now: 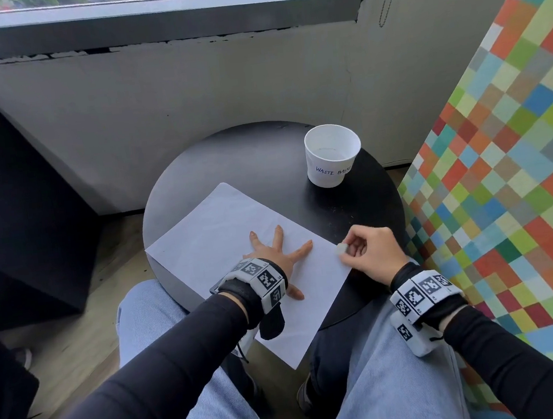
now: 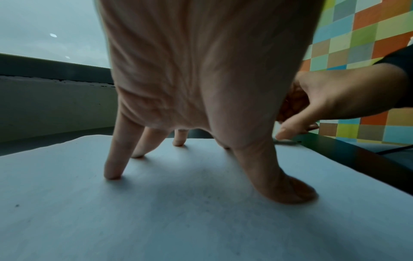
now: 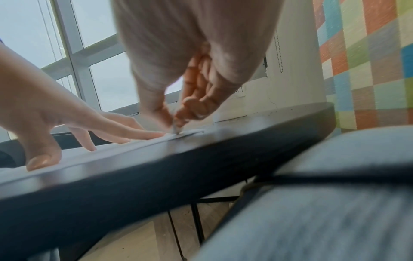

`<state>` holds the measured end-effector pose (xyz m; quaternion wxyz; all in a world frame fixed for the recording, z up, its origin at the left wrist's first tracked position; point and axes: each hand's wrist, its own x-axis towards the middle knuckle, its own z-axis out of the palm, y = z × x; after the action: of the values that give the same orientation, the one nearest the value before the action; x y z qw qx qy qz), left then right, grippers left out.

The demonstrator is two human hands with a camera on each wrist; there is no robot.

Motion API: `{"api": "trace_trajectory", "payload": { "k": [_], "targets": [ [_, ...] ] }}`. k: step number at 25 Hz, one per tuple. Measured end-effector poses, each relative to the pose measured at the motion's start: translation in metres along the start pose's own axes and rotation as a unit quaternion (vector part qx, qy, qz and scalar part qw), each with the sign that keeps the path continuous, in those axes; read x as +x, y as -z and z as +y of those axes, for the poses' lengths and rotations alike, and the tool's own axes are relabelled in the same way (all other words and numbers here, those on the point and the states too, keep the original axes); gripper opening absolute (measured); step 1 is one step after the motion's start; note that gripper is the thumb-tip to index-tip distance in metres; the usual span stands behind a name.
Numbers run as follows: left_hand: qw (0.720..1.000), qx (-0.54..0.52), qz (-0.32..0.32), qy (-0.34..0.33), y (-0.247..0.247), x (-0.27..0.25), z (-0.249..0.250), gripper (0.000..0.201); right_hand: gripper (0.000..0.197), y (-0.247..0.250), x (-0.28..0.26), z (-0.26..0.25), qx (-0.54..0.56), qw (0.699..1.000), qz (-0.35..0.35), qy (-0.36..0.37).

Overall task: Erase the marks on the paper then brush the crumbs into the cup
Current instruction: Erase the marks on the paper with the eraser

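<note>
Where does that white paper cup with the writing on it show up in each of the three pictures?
Head view: the cup stands upright at the far right of the round black table, beyond the paper.
Left wrist view: not in it.
Right wrist view: behind the right hand, on the tabletop, blurred.
Shared landmark: the colourful checked wall, on the right in all three.

head overhead; wrists low, close; share paper [image 1: 223,236] edge.

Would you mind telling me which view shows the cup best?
The head view: the whole cup stands upright on the table, rim and lettering visible. The right wrist view shows only its blurred wall behind the right hand; the left wrist view hides it.
</note>
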<state>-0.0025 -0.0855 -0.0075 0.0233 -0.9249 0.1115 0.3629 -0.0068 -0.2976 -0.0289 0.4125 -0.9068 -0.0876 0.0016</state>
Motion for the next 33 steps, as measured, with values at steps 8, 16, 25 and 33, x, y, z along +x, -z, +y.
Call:
{"api": "trace_trajectory", "payload": {
  "k": [8, 16, 25, 33],
  "targets": [
    [1.0, 0.005, -0.002, -0.001, 0.001, -0.003, 0.0, 0.108, 0.017, 0.005, -0.005, 0.003, 0.007, 1.0, -0.013, 0.007],
    [1.0, 0.01, -0.001, 0.0, 0.0, 0.0, 0.0, 0.109, 0.018, -0.006, -0.003, 0.0, 0.01, 0.995, -0.094, 0.038],
    [1.0, 0.021, 0.014, 0.001, -0.001, 0.001, -0.003, 0.112, 0.018, -0.013, 0.003, -0.001, -0.002, 0.998, -0.053, 0.042],
    [0.998, 0.061, 0.016, 0.003, 0.003, -0.003, -0.002, 0.112, 0.017, -0.023, 0.003, -0.01, 0.013, 0.994, -0.08, 0.07]
  ]
}}
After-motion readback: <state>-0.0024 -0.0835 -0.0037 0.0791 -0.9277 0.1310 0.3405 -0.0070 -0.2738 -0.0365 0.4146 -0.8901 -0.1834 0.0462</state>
